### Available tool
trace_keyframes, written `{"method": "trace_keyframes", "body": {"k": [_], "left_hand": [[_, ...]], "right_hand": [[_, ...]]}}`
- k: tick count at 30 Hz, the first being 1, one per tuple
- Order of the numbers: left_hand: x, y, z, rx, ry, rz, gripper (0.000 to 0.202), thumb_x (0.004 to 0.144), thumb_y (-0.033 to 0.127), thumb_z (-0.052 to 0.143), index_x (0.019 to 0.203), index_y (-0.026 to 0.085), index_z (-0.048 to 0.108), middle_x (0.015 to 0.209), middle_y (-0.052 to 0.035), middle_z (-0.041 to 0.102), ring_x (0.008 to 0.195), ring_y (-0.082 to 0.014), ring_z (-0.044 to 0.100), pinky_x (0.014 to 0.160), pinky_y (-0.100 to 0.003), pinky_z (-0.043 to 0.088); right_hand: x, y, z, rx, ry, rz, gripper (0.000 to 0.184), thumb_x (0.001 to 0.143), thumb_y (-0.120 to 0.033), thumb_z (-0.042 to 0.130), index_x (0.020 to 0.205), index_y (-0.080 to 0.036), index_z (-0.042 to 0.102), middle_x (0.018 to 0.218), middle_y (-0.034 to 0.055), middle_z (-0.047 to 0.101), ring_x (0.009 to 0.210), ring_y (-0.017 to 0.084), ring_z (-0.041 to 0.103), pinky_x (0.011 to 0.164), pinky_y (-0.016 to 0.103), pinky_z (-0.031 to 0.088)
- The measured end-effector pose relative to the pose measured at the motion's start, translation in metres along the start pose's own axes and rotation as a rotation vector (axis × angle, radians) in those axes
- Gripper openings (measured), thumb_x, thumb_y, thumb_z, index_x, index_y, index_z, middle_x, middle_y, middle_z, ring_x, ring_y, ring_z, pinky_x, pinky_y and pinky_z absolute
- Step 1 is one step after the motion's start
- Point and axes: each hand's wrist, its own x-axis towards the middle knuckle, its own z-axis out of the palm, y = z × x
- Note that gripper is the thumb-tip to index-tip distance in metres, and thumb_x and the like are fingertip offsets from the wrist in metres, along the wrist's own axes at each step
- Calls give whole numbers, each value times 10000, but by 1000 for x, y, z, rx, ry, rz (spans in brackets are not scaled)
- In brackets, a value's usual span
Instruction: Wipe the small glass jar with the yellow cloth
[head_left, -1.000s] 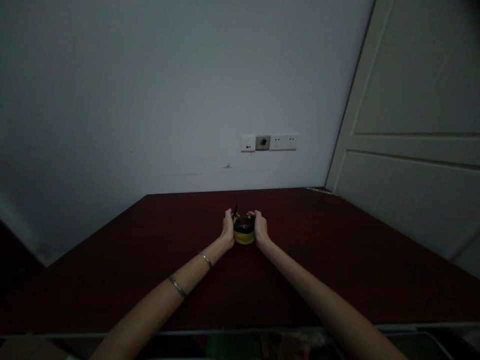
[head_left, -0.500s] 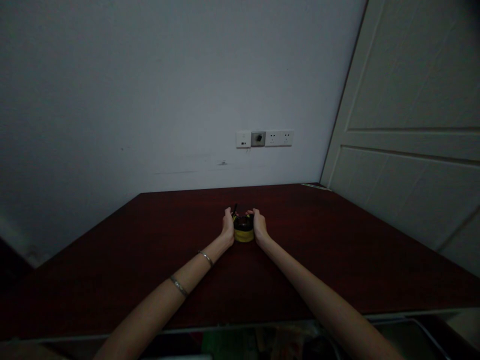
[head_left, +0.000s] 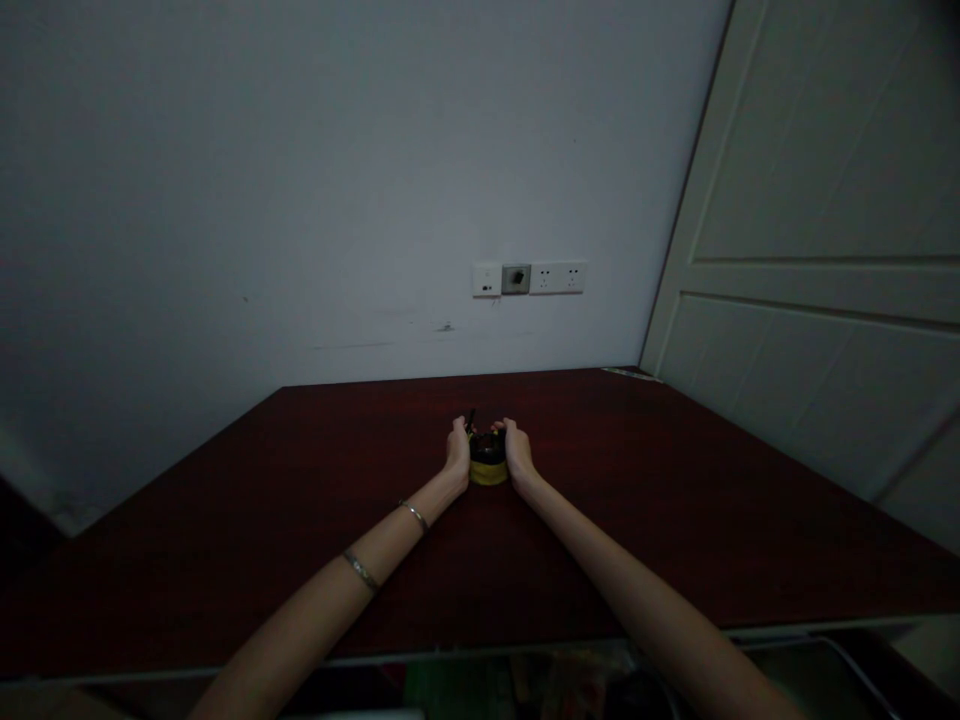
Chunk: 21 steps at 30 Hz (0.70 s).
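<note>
A small rounded yellow and black thing (head_left: 489,472) rests near the middle of the dark red table (head_left: 360,450). Its lower part is yellow and its upper part black, with a dark hollow-looking top; its exact kind is too dim to make out. A thin dark piece sticks up at its left side. My left hand (head_left: 457,456) presses against the left side and my right hand (head_left: 520,453) against the right, so both cup it between the palms. Fingertips curl round its far side and are partly hidden.
Behind the table rises a pale wall (head_left: 337,180) with a row of sockets and switches (head_left: 529,279). A white panelled door (head_left: 825,200) stands along the right edge. Below the table's front edge are dim items, including something green (head_left: 454,690).
</note>
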Motion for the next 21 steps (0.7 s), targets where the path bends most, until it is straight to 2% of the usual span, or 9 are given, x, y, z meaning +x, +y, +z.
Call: {"method": "trace_keyframes", "body": {"k": [5, 8, 11, 13, 15, 16, 18, 21], "left_hand": [[-1, 2, -3, 17, -7, 36, 327, 715, 447, 435, 705, 151, 575, 626, -11, 583, 592, -151, 533, 611, -252, 391], [-1, 4, -6, 16, -2, 53, 331, 708, 447, 445, 730, 147, 583, 650, -14, 592, 608, -152, 536, 615, -251, 388], [-1, 6, -10, 13, 7, 69, 318, 705, 436, 452, 736, 148, 584, 662, -18, 596, 619, -150, 538, 623, -246, 390], [0, 8, -13, -1, 8, 82, 303, 701, 424, 462, 737, 149, 583, 672, -23, 598, 629, -149, 540, 630, -244, 395], [1, 10, -17, -29, 4, 91, 288, 699, 415, 469, 739, 151, 578, 676, -22, 595, 628, -146, 534, 633, -244, 400], [1, 11, -19, -45, 5, 95, 283, 700, 414, 469, 740, 154, 573, 674, -19, 589, 623, -143, 530, 632, -244, 402], [2, 14, -23, -70, 13, 99, 274, 705, 414, 465, 736, 159, 560, 667, -12, 579, 616, -139, 524, 631, -245, 405], [3, 19, -29, -91, 17, 105, 260, 720, 398, 446, 730, 161, 552, 678, -14, 582, 630, -139, 529, 638, -243, 407]], "right_hand": [[6, 4, -1, -13, -6, -36, 407, 724, -422, 389, 767, -129, 668, 835, 89, 706, 803, 217, 633, 709, 261, 441], [10, 1, -6, -12, -11, -58, 440, 735, -423, 371, 848, -117, 666, 853, 102, 702, 808, 223, 634, 715, 279, 449], [9, -12, -15, -13, -20, -133, 420, 747, -398, 390, 949, -139, 651, 960, 97, 683, 902, 221, 612, 772, 293, 444], [3, -26, -23, -29, -61, -243, 345, 714, -356, 499, 970, -180, 650, 1050, 69, 655, 989, 213, 573, 854, 297, 415], [-6, -40, -31, -185, -187, -563, 307, 696, -295, 565, 972, -197, 655, 1133, 69, 610, 1082, 215, 520, 948, 335, 356], [-11, -45, -35, -257, -262, -675, 269, 695, -273, 579, 941, -209, 668, 1162, 64, 591, 1103, 214, 506, 977, 353, 329], [-19, -53, -42, -384, -408, -790, 223, 683, -254, 611, 892, -232, 686, 1186, 56, 575, 1124, 223, 488, 997, 396, 309], [-23, -54, -52, -539, -544, -859, 237, 646, -274, 670, 879, -237, 694, 1224, 70, 547, 1197, 255, 420, 1018, 443, 279]]}}
